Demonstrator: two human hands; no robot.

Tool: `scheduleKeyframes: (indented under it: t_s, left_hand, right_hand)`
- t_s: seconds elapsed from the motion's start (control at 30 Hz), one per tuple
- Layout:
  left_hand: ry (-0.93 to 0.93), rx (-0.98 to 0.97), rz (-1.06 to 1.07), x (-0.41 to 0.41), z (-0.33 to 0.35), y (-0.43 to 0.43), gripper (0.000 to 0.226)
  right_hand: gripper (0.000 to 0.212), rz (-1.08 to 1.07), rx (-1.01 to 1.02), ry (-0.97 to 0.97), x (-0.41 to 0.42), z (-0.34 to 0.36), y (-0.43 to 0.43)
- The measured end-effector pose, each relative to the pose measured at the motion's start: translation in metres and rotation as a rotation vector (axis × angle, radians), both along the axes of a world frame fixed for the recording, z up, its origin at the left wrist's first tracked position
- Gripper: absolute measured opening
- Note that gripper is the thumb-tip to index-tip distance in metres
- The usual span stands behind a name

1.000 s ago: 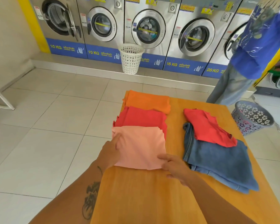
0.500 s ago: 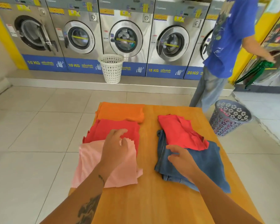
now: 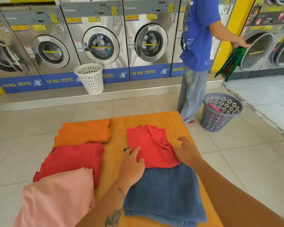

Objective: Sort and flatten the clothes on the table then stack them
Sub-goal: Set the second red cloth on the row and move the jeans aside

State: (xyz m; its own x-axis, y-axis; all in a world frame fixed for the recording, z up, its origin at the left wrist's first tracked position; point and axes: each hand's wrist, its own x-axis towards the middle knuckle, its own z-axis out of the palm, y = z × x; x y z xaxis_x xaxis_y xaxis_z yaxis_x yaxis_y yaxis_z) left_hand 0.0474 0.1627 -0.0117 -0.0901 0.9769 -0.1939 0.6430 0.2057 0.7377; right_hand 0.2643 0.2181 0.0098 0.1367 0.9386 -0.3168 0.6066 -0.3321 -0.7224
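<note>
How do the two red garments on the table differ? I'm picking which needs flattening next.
The red garment on the right lies rumpled, with a raised fold along its far right side, while the red garment on the left lies fairly flat. The right one rests on the blue denim piece; the left one sits under the pink garment. The left hand and right hand rest on the right one; nothing touches the left. Both are red.
</note>
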Motion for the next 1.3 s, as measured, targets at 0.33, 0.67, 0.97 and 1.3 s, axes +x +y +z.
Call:
scheduleKeyframes:
  t_s: [0.33,0.67,0.97,1.3]
  left_hand:
    - [0.285,0.093,0.034,0.018,-0.017,0.019,0.054]
    - [-0.175,0.173,0.257,0.016,0.006,0.015,0.053]
    - [-0.176,0.083,0.12,-0.011,0.01,-0.006,0.057]
    - [-0.336,0.118,0.177,-0.071,0.055,-0.049,0.053]
  right_hand:
    - [0.1,0.131,-0.145,0.117,-0.034,-0.025,0.06]
    - [0.096,-0.062,-0.167,0.408,-0.031,-0.021,0.058]
    - [0.074,-0.085,-0.178,0.501,-0.037,-0.019,0.017]
    - [0.055,0.053,0.051,0.344,-0.097,0.018,-0.064]
